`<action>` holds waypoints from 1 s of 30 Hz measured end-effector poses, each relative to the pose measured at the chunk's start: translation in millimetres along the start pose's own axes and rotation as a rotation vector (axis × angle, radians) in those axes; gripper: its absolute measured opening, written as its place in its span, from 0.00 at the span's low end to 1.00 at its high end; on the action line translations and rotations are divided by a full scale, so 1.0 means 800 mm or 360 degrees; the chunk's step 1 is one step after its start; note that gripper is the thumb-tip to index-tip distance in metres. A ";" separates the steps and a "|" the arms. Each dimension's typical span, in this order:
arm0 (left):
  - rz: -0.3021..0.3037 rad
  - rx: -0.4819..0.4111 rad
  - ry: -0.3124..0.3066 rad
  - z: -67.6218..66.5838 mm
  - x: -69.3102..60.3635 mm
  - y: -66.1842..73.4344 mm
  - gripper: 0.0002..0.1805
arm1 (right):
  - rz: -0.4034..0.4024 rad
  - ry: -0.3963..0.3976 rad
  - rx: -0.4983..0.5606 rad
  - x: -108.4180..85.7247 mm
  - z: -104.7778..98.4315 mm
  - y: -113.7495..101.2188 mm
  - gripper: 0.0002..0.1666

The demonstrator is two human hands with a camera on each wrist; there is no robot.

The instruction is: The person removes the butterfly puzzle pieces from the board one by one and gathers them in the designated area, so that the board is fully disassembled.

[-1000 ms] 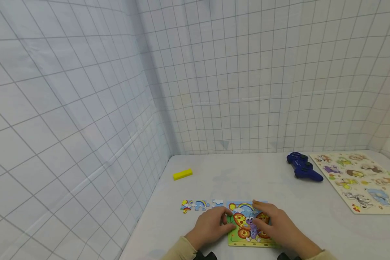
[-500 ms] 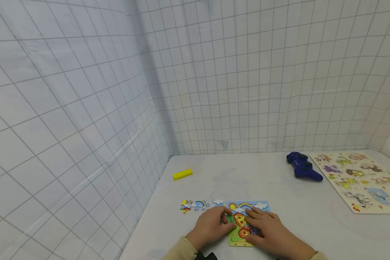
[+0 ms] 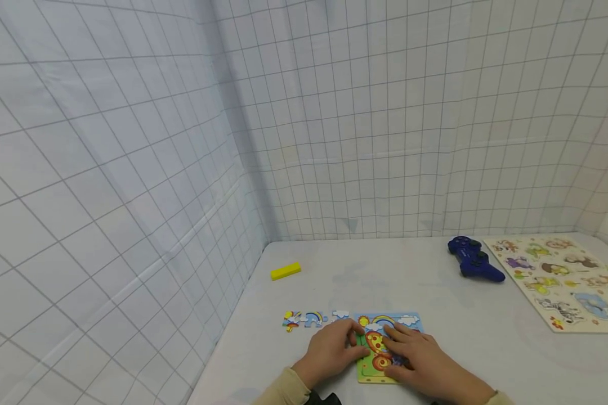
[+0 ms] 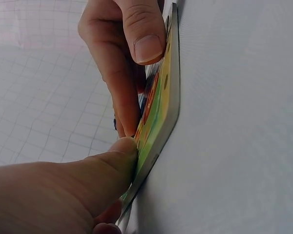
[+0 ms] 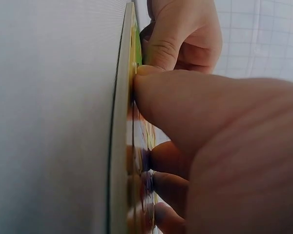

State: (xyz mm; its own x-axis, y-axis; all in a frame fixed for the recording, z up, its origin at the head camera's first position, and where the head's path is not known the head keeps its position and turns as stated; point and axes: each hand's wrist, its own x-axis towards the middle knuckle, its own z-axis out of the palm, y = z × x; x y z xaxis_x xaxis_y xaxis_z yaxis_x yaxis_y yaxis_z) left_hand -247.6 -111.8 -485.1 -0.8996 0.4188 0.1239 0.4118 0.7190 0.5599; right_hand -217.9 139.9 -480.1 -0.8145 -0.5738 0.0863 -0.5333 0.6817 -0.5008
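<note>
In the head view a butterfly puzzle board (image 3: 375, 371) lies flat near the table's front edge. My left hand (image 3: 330, 350) holds its left side, thumb on top and fingers curled at the edge; the left wrist view shows that thumb (image 4: 107, 170) on the green rim. Spread over the board's middle and right, my right hand (image 3: 423, 360) presses with its fingertips and covers much of the butterfly. The right wrist view shows its thumb (image 5: 171, 92) and several fingers touching the board's face (image 5: 139, 48).
Left of the board lie loose puzzle pieces (image 3: 313, 319) in a row. A yellow block (image 3: 286, 271) sits farther back on the left. On the right are a blue game controller (image 3: 473, 260) and a large animal puzzle board (image 3: 552, 281). Gridded cloth walls stand behind and at the left.
My right hand has shifted left and lies flatter across the board, its fingers over the butterfly's middle. My left hand keeps its place at the left edge.
</note>
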 end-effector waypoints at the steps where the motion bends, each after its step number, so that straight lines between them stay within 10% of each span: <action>1: -0.0005 0.0002 -0.0002 0.000 0.000 0.000 0.17 | -0.0001 0.0002 -0.0001 0.000 0.000 0.000 0.44; 30: -0.0053 0.0023 0.0013 0.001 0.000 0.003 0.20 | 0.0010 -0.0053 0.0084 -0.001 -0.006 0.003 0.42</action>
State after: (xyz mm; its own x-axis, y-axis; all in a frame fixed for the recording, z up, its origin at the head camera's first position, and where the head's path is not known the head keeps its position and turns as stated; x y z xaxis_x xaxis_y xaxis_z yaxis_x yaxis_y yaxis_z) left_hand -246.8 -109.6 -484.6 -0.9141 0.3897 0.1121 0.3833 0.7404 0.5521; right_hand -220.1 144.3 -477.3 -0.8092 -0.5850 0.0547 -0.5147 0.6609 -0.5462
